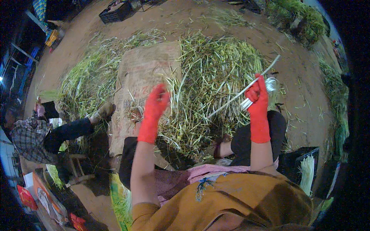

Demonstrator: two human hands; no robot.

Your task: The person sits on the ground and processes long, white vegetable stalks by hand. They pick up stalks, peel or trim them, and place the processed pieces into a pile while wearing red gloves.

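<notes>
My right hand, in a red rubber glove, is closed around several pale stalks, their cut-looking ends showing below the fingers. One long thin stalk runs slantwise across that hand. Beside the knuckles is a shiny white bundle; whether I hold it is unclear. My left hand, gloved alike, is blurred with curled fingers over the edge of a woven sack. Green-white stalks stand close to it, and I cannot tell if it grips any. Before me lies a large heap of leafy stalks.
At left sits another person, one shoe near the sack. More stalks lie beyond it. A black crate stands far off. By my right hip, a dark container stands beside trimmed pale stalks. A printed box is lower left.
</notes>
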